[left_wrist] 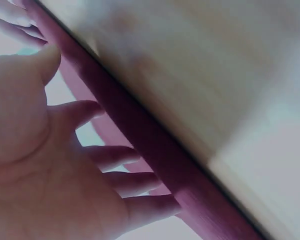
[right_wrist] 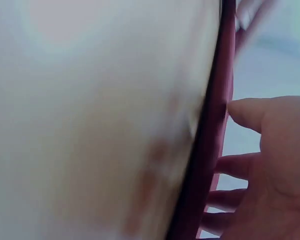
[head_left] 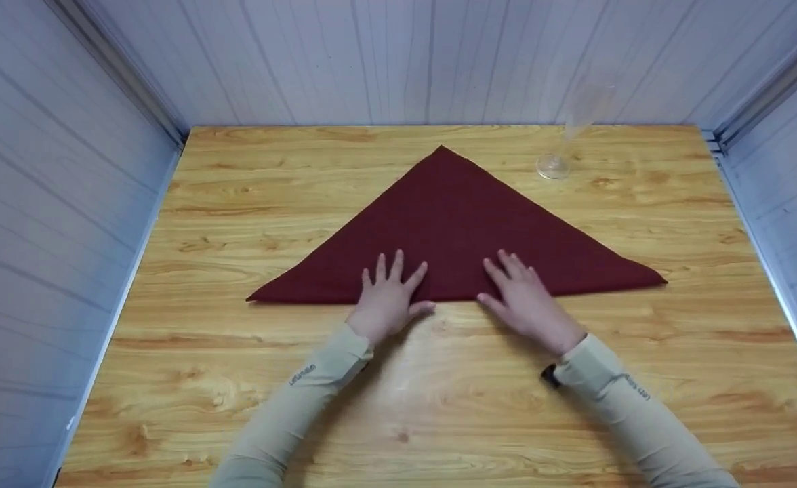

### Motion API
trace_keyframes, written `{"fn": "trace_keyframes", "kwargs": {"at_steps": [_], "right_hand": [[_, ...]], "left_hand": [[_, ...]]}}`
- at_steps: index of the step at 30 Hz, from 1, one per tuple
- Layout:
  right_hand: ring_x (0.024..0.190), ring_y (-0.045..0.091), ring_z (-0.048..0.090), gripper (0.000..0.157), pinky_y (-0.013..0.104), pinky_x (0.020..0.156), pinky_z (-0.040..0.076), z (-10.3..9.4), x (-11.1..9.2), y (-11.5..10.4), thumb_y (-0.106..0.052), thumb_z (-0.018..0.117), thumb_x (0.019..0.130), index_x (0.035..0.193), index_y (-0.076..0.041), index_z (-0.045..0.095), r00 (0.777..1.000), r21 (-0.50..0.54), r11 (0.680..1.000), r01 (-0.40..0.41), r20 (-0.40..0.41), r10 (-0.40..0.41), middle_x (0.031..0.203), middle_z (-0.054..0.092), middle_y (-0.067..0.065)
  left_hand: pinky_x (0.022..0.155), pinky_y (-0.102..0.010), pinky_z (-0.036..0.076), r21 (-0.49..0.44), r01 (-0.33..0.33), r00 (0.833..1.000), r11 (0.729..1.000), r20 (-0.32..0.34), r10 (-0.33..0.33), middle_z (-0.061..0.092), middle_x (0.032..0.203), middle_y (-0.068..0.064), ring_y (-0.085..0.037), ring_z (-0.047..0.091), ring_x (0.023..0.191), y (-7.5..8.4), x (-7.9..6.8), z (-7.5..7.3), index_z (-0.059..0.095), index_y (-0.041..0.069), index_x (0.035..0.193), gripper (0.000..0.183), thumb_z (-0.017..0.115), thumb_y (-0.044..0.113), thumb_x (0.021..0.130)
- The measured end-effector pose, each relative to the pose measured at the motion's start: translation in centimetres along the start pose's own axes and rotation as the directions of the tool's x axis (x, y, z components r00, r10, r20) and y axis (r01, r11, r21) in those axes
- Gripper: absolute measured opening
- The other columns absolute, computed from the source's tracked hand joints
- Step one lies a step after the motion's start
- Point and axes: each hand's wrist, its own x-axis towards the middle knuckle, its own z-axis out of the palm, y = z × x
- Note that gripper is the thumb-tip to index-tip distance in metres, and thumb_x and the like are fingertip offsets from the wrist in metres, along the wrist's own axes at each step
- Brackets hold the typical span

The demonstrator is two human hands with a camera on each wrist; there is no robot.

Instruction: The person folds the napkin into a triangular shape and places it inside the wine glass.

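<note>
A dark red cloth (head_left: 453, 224), folded into a triangle, lies on the wooden table with its point toward the back wall and its long folded edge toward the person. Fingers spread, the left hand (head_left: 385, 301) rests on the cloth near the middle of that edge. To its right, the right hand (head_left: 526, 305) touches the cloth with its fingers extended and its thumb at the fold. Both wrist views show the fold (left_wrist: 140, 125) close up, with straight fingertips right at the cloth (right_wrist: 210, 135). Neither hand grips anything.
A clear stemmed glass (head_left: 553, 166) stands on the table (head_left: 236, 393) at the back right, beyond the cloth's sloping side. White panelled walls (head_left: 303, 61) enclose the table at the back and on both sides.
</note>
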Motion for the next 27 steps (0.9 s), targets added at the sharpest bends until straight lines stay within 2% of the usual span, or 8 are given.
{"fn": "trace_keyframes", "kwargs": {"at_steps": [3,7,11,13,18,27], "right_hand": [[0.141,0.040,0.013,0.065,0.057,0.111,0.013,1.0,-0.7,-2.1,-0.045,0.046,0.099,0.150,-0.008,0.030,0.998,-0.033,0.997,0.069,-0.007,-0.069,0.154,0.017,0.022],[0.141,0.036,0.016,0.061,0.056,0.112,0.014,2.0,-1.3,-4.3,-0.042,0.045,0.100,0.148,-0.008,0.033,0.992,-0.072,0.989,0.128,-0.007,-0.128,0.154,0.020,0.020],[0.141,0.034,0.018,0.059,0.055,0.112,0.015,2.8,-1.7,-5.5,-0.039,0.045,0.100,0.148,-0.006,0.034,0.987,-0.103,0.982,0.160,-0.009,-0.162,0.154,0.021,0.018],[0.141,0.034,0.019,0.059,0.055,0.111,0.015,3.1,-1.8,-5.8,-0.039,0.045,0.100,0.148,-0.005,0.034,0.986,-0.117,0.979,0.164,-0.014,-0.167,0.154,0.022,0.017],[0.141,0.035,0.020,0.060,0.055,0.111,0.016,3.5,-1.9,-5.8,-0.040,0.045,0.100,0.147,-0.004,0.035,0.983,-0.130,0.976,0.174,-0.032,-0.179,0.154,0.023,0.017],[0.142,0.034,0.017,0.062,0.053,0.112,0.016,3.5,-2.2,-5.2,-0.048,0.042,0.100,0.148,-0.009,0.036,0.984,-0.118,0.979,0.166,-0.045,-0.173,0.155,0.021,0.015]], "left_hand": [[0.107,-0.065,0.010,0.020,-0.057,0.998,0.998,-0.003,0.057,0.005,0.156,-0.020,-0.047,0.004,0.139,1.4,-0.8,0.7,0.018,0.027,0.153,0.078,0.041,0.066,0.090],[0.108,-0.064,0.013,0.090,-0.118,0.992,0.989,-0.037,0.121,0.009,0.156,-0.021,-0.046,0.009,0.140,2.9,-1.6,1.8,0.021,0.018,0.153,0.082,0.043,0.065,0.090],[0.108,-0.063,0.017,0.171,-0.136,0.986,0.976,-0.070,0.150,0.015,0.155,-0.021,-0.043,0.014,0.140,4.0,-2.1,2.4,0.025,0.009,0.151,0.082,0.044,0.061,0.092],[0.108,-0.063,0.017,0.202,-0.135,0.986,0.970,-0.066,0.151,0.015,0.155,-0.021,-0.042,0.013,0.140,4.3,-2.2,2.5,0.025,0.006,0.151,0.081,0.045,0.060,0.093],[0.108,-0.063,0.016,0.213,-0.124,0.989,0.969,-0.051,0.137,0.013,0.156,-0.019,-0.041,0.011,0.141,4.5,-2.3,2.8,0.023,0.005,0.151,0.083,0.046,0.059,0.092],[0.105,-0.069,0.014,0.129,-0.140,0.985,0.982,-0.086,0.152,0.012,0.156,-0.019,-0.039,0.009,0.142,3.6,-2.6,2.9,0.022,0.007,0.152,0.087,0.044,0.065,0.090]]}}
